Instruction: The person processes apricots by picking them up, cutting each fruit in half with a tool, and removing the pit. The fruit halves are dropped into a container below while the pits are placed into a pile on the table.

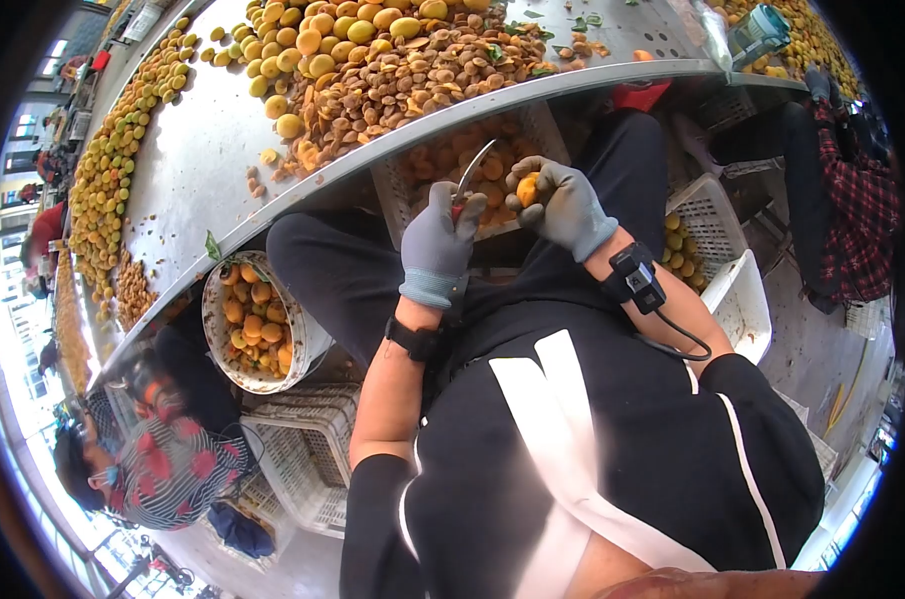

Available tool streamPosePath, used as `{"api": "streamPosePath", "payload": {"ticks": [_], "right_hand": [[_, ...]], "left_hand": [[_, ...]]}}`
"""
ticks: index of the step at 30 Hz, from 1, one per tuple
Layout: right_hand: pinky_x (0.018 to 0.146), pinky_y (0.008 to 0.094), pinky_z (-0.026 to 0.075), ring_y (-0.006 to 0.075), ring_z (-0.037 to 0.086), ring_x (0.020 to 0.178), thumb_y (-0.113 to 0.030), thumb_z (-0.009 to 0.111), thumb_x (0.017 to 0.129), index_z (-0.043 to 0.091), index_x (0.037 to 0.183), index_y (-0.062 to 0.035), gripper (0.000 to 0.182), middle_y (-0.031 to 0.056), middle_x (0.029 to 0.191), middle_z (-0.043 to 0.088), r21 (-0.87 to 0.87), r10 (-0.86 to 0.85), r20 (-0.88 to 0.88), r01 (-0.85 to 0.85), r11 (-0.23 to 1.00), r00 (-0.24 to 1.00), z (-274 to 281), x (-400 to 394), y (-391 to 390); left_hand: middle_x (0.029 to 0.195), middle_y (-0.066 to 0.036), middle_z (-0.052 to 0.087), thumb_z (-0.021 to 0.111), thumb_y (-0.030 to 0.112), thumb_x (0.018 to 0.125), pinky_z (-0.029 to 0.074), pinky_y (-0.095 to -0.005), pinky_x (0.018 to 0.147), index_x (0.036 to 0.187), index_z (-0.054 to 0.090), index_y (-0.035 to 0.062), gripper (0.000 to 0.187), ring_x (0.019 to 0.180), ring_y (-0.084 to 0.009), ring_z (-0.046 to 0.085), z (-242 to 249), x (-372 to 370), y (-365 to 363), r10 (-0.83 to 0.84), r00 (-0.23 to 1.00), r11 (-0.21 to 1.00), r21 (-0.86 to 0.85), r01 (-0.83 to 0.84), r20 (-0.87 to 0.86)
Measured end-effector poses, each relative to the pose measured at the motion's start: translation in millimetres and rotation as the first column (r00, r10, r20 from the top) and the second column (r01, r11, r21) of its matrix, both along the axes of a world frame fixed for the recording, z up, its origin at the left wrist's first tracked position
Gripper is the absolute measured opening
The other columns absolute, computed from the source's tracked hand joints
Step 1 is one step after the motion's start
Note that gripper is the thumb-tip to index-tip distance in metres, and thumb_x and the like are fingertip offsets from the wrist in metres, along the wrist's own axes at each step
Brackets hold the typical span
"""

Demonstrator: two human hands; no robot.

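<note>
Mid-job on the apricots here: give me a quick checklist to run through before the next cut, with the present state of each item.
1. Fruit gripped: ok, the right hand pinches an apricot.
2. Knife in hand: ok, the left hand holds the knife, blade tilted up.
3. Blade touching fruit: not ok, a gap shows between them.
4. Gloves on both hands: ok.
5. Crate under the hands: ok, it holds cut fruit.
6. Blade edge facing: cannot tell.
</note>
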State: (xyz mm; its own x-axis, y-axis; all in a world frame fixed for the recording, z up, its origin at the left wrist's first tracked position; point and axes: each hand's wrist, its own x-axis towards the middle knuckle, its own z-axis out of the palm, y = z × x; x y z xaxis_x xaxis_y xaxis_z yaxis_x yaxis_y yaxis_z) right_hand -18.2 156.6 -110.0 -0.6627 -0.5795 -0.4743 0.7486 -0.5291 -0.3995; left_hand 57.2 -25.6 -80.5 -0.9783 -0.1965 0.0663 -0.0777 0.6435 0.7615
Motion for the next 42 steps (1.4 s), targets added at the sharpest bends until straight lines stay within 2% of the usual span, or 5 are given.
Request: {"api": "streamPosePath", "payload": {"ticks": [10,16,22,33,42], "right_hand": [[0.059,0.0234,0.054,0.0231,0.063,0.088,0.002,0.037,0.083,0.05,0.116,-0.0035,0.036,0.012,0.109,0.055,0.035,0.067,-0.019,-0.066,0.997,0.998,0.5,-20.0,-12.4],[0.049,0.0236,0.043,0.0215,0.058,0.068,0.011,0.048,0.074,0.045,0.118,-0.0052,0.047,0.0124,0.092,0.054,0.867,0.617,-0.178,-0.175,0.467,0.766,-47.4,-36.7,-22.5],[0.046,0.0208,0.039,0.0143,0.054,0.062,0.01,0.04,0.077,0.054,0.114,0.0001,0.04,0.0115,0.097,0.058,0.468,0.16,0.154,-0.214,0.858,0.975,-23.4,-38.6,-22.8],[0.072,0.0219,0.044,0.0092,0.054,0.081,0.002,0.05,0.083,0.061,0.112,-0.0023,0.031,0.0038,0.105,0.064,0.255,0.085,-0.665,0.119,0.959,0.742,61.3,-197.5,-39.7],[0.088,0.0373,0.048,0.0295,0.062,0.102,-0.019,0.056,0.089,0.053,0.128,-0.0117,0.039,0.015,0.111,0.065,0.494,0.758,-0.562,0.869,-0.014,0.331,-3.6,-389.8,2.5]], "left_hand": [[0.075,-0.015,0.065,0.064,0.032,0.089,0.049,-0.0391,0.06,0.098,0.052,0.0076,0.028,0.072,-0.0347,0.065,-8.1,-1.8,-8.4,0.027,0.998,1.0,-0.014,-0.026,0.065],[0.073,-0.014,0.065,0.061,0.038,0.09,0.047,-0.0444,0.057,0.1,0.051,0.0107,0.031,0.069,-0.0369,0.063,-26.1,-1.5,-17.3,0.022,0.999,0.999,0.036,-0.021,-0.028],[0.077,-0.013,0.064,0.065,0.026,0.09,0.049,-0.0329,0.063,0.098,0.055,0.0066,0.023,0.069,-0.0257,0.065,-15.3,0.7,-25.7,0.05,0.999,0.994,0.097,-0.05,0.011],[0.07,-0.004,0.058,0.065,0.021,0.091,0.046,-0.026,0.06,0.096,0.057,0.0061,0.018,0.063,-0.0099,0.054,-26.7,-10.3,-32.6,0.044,0.999,0.963,0.266,-0.037,-0.018],[0.077,-0.015,0.065,0.065,0.032,0.088,0.049,-0.0396,0.06,0.099,0.054,0.0085,0.028,0.071,-0.0353,0.064,-45.8,-18.7,-34.5,-0.111,0.972,0.973,0.222,0.063,0.208]]}}
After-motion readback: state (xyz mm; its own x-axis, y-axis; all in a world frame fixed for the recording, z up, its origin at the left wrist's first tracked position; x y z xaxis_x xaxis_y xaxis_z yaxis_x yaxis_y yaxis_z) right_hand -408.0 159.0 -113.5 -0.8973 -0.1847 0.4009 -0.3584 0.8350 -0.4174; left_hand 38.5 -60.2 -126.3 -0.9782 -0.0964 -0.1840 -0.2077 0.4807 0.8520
